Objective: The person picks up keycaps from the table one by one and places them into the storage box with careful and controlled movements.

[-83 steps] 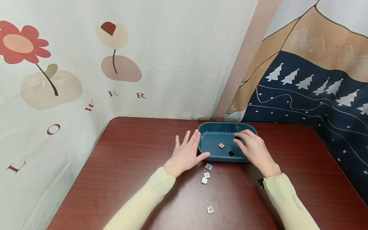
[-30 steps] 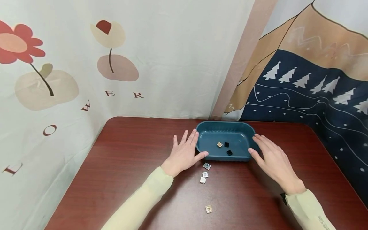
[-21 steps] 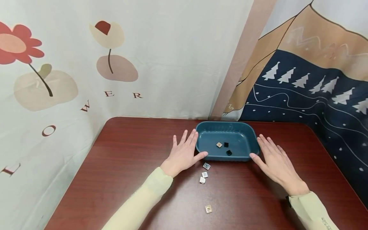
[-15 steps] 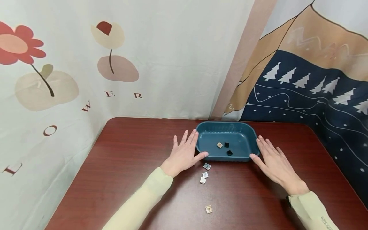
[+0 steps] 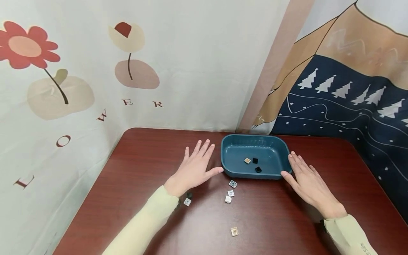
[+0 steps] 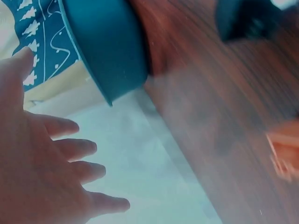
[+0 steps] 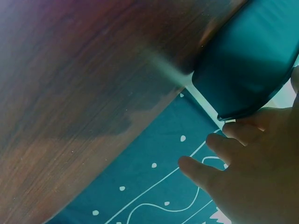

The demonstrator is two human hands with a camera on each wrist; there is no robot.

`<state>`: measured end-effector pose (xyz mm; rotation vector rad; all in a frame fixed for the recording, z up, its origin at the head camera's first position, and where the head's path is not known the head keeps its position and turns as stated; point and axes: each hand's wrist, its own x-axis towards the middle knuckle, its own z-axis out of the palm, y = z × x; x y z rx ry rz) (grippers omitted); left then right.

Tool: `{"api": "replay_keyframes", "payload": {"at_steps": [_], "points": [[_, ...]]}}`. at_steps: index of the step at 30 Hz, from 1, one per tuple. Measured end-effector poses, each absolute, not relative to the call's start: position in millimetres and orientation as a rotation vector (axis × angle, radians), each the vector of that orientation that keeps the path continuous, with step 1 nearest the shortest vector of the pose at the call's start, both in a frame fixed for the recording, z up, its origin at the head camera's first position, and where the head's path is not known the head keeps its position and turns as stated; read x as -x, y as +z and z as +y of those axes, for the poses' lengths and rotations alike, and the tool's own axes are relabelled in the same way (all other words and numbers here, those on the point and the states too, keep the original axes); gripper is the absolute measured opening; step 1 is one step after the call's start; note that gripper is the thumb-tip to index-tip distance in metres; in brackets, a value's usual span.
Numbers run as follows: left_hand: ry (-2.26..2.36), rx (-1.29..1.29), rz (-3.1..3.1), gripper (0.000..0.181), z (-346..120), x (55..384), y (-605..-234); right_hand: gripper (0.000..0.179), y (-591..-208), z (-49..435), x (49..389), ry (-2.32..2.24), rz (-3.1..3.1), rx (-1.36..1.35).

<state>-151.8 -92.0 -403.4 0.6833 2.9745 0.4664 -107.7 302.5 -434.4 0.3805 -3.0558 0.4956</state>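
left hand (image 5: 193,168), fingers spread, leaves a gap beside the tray (image 5: 234,152); straight-fingered right hand (image 5: 308,183) borders its right edge.

Desk (image 5: 153,159): shiny, red-brown, with round back corners.
Blue tray (image 5: 255,175): sits near the back edge.
Grey square (image 5: 233,184): just in front of the tray.
White square (image 5: 231,193): a little nearer the front, with a white lump (image 5: 228,199) right beside it.
Cream square (image 5: 234,231): nearest the front, by itself.
Pale square (image 5: 187,202): over to the left, next to a dark bit (image 5: 189,195).
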Motion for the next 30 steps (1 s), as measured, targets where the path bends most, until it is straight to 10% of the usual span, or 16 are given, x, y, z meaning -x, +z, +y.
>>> {"api": "replay_keyframes", "payload": {"at_steps": [30], "points": [[0.391,-1.17,2.867,0.046,-214.0,115.9,-434.9,0.084,-434.3,302.5,107.9,0.488,-3.096,-0.36]]}}
